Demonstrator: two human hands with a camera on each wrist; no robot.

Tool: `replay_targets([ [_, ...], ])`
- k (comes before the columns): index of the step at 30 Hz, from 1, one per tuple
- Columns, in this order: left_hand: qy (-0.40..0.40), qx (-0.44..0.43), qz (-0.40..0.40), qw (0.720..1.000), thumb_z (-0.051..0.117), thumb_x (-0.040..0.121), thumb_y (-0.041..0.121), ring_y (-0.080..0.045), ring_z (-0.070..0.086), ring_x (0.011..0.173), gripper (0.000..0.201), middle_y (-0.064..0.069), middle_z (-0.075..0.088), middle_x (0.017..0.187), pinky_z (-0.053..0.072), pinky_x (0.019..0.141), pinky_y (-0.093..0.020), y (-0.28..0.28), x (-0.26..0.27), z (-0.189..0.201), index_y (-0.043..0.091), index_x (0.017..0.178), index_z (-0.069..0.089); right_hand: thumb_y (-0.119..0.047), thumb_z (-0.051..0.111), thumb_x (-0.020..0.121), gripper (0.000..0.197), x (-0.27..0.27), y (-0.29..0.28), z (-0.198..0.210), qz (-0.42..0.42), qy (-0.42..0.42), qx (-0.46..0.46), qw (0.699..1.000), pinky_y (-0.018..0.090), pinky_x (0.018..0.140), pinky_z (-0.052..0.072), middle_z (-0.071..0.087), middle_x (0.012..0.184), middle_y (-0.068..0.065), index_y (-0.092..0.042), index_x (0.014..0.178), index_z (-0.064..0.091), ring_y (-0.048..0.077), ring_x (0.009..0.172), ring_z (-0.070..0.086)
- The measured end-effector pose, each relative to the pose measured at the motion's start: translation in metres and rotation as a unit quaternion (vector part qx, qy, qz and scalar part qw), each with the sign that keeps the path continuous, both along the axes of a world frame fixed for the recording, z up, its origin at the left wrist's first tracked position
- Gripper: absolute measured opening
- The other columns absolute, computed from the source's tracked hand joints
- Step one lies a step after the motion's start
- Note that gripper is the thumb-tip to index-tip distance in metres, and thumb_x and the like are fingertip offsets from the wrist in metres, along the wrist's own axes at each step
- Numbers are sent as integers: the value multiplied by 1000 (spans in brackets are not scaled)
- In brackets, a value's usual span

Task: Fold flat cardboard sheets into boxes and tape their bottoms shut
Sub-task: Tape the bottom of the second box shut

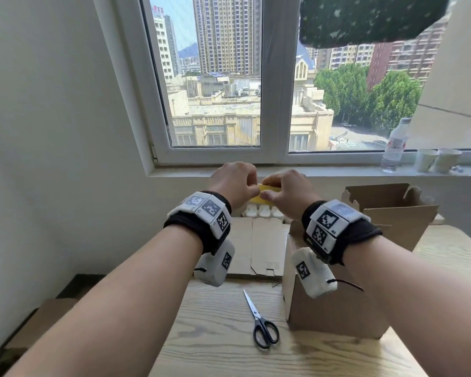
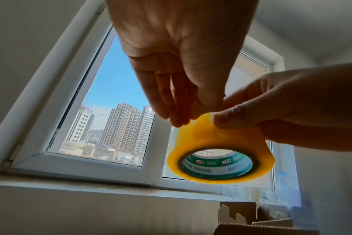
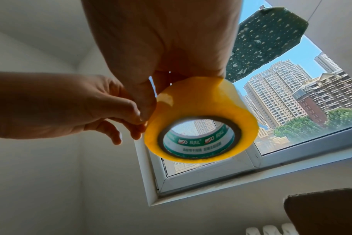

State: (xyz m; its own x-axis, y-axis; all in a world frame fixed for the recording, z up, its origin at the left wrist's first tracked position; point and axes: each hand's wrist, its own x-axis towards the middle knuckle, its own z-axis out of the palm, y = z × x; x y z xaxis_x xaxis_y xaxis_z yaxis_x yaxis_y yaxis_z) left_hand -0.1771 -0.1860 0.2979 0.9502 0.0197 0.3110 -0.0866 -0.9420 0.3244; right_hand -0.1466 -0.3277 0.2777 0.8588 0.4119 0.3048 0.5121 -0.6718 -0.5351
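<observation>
Fingers (image 2: pixel 177 117) of left hand (image 2: pixel 177 47) pick at tape roll (image 2: pixel 221 143) (core print illegible), right hand (image 3: pixel 161 39) gripping.

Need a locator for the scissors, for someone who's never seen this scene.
Start at the wooden table under the window. On its near half, just left of the upright cardboard box, lie the scissors, flat and closed, blades pointing away. Their black loop handles set them apart: everything else on the table is brown cardboard.

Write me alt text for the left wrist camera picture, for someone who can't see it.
A right hand holds a roll of translucent yellow packing tape up before a white-framed window, while the left hand picks at the roll's top edge with its fingertips. High-rise buildings and blue sky show outside; brown cardboard sits at the bottom.
</observation>
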Motion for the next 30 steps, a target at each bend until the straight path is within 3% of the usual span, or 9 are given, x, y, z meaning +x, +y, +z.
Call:
replay_targets([
  [7, 31, -143, -74, 987, 57, 85, 17, -24, 62, 77, 8, -6, 64, 80, 57, 75, -44, 1, -1, -7, 14, 79, 61, -25, 65, 90, 26, 3, -12, -2, 14, 12, 28, 999, 34, 89, 50, 70, 106, -1, -16, 113, 70, 14, 94, 61],
  [12, 63, -216, -85, 971, 59, 94, 20, -22, 65, 77, 15, -12, 65, 90, 57, 61, -24, 2, 4, -8, 5, 94, 58, -27, 65, 89, 33, 5, -23, -1, 45, 38, 43, 997, 28, 82, 53, 67, 111, 1, -17, 121, 64, 16, 97, 63],
  [17, 20, -236, -51, 970, 57, 93, 12, -23, 63, 76, 9, -13, 61, 88, 58, 62, -30, 1, 12, -4, 8, 85, 56, -17, 79, 74, 64, 3, -29, 1, 63, 73, 33, 995, 24, 83, 45, 55, 110, -3, -20, 131, 51, 15, 100, 56],
  [19, 22, -241, -40, 969, 56, 94, 10, -22, 63, 77, 9, -13, 61, 89, 58, 61, -29, 5, 13, -5, 6, 86, 55, -14, 78, 74, 62, 6, -34, -3, 41, 61, 12, 997, 25, 82, 45, 54, 110, -1, -18, 130, 50, 16, 97, 54],
  [24, 23, -242, -27, 970, 55, 95, 9, -21, 64, 76, 8, -12, 65, 90, 54, 57, -21, 3, 11, -9, 3, 90, 55, -29, 77, 78, 50, 11, -46, -6, 3, 24, -36, 999, 25, 77, 37, 56, 98, -1, -13, 122, 58, 17, 92, 53],
  [28, 47, -270, -37, 961, 55, 95, 7, -19, 65, 75, 10, -10, 65, 84, 56, 67, -23, -3, 11, -5, 7, 85, 52, -28, 79, 77, 62, 12, -49, -2, -15, 21, -41, 999, 29, 90, 42, 61, 119, 6, -14, 132, 54, 21, 106, 55],
  [30, 61, -301, -40, 951, 55, 95, 6, -17, 63, 73, 14, -8, 63, 80, 55, 69, -23, -4, 10, -2, 8, 82, 51, -26, 79, 77, 62, 14, -51, 1, -19, 12, -45, 999, 29, 92, 40, 61, 122, 8, -14, 132, 54, 24, 111, 54],
])
